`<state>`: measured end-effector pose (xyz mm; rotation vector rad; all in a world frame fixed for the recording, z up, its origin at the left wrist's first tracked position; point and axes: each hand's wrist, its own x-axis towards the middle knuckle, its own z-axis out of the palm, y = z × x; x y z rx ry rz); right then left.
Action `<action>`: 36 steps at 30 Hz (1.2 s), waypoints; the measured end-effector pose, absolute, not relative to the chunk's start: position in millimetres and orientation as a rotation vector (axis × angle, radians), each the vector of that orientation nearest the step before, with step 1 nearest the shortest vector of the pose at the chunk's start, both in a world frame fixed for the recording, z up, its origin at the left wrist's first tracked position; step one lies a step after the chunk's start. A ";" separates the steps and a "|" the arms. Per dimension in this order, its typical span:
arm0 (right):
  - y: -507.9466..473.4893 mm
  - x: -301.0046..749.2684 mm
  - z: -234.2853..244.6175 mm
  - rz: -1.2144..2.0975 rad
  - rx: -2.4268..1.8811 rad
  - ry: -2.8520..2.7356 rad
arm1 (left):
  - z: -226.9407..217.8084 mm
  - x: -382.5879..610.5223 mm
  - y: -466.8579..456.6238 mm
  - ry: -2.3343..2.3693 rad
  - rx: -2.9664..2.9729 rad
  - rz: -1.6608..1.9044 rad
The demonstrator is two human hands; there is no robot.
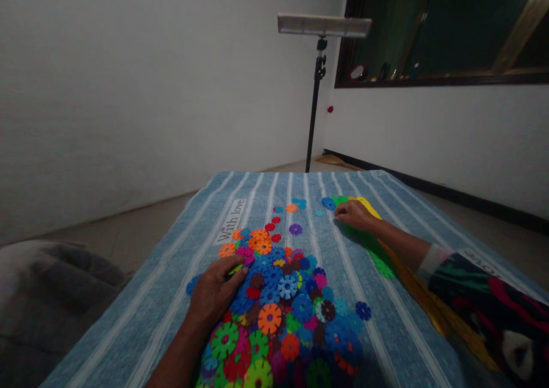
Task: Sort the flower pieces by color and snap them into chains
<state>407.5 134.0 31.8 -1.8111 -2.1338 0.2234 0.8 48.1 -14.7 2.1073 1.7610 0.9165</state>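
Observation:
My left hand (218,288) rests at the left side of a heap of colourful plastic snowflake discs (274,282). A yellow-green snowflake disc (235,269) shows between its thumb and forefinger, which are closed around it. Farther off on the right, my right hand (357,214) is low over the cloth with its fingers drawn together; whatever lies under the fingertips is hidden. Just beyond them is a blue disc (328,204). A line of green discs (381,265) and a line of yellow discs (433,311) curve past the right hand and forearm, which partly cover them.
Blue striped cloth (163,296) covers the table. Loose discs lie beyond the heap, among them a purple disc (295,229) and an orange disc (291,208). A lamp on a stand (315,102) rises behind the far edge. Grey fabric (55,296) is at the left.

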 end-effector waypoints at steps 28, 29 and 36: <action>-54.0 336.2 38.8 0.346 -1.178 -2.996 | -7.5 15.3 48.5 1.701 2.103 0.905; -53.6 335.4 40.2 0.345 -1.186 -3.005 | -7.6 15.2 48.6 1.701 2.102 0.903; -46.4 337.4 45.7 0.422 -1.135 -2.999 | -5.5 14.1 47.7 1.734 2.112 0.863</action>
